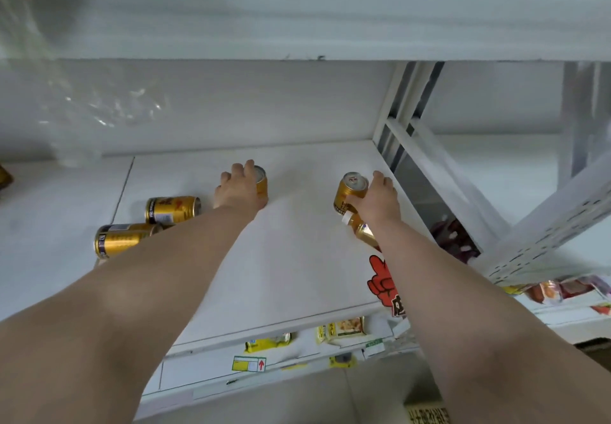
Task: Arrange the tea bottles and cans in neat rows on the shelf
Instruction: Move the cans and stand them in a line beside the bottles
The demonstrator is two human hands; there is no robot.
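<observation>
The left hand (pixel 238 188) is wrapped round the upright can (pixel 262 183), a gold tea can that stands straight near the middle of the white shelf (pixel 297 251). The right hand (pixel 377 200) grips the leaning can (pixel 351 192), also gold, near the right end of the shelf. This one tips a little. I cannot tell if its bottom sits flat on the shelf.

Just in front of it, partly under the right wrist, the tea bottle (pixel 362 230) lies on its side with its white cap pointing left. Over on the left, the back fallen can (pixel 173 209) and the front fallen can (pixel 120 241) both lie on their sides, close together.

I think the person is standing the cans up and starting a row. Most of the job is still to do, since three things lie flat. Next, the leaning can needs to go down flat, in line with the upright can, and be let go gently so it does not tip. Then the fallen ones need picking up. Round cans on their sides may roll, so a firm hold helps.

The leaning can's top looks shut, with its ring still on, so nothing inside shows. The bottle looks full of brown tea. The lower shelf (pixel 205 372) holds yellow packs (pixel 340 327). A red hand sticker (pixel 383 283) sits at the front edge.
</observation>
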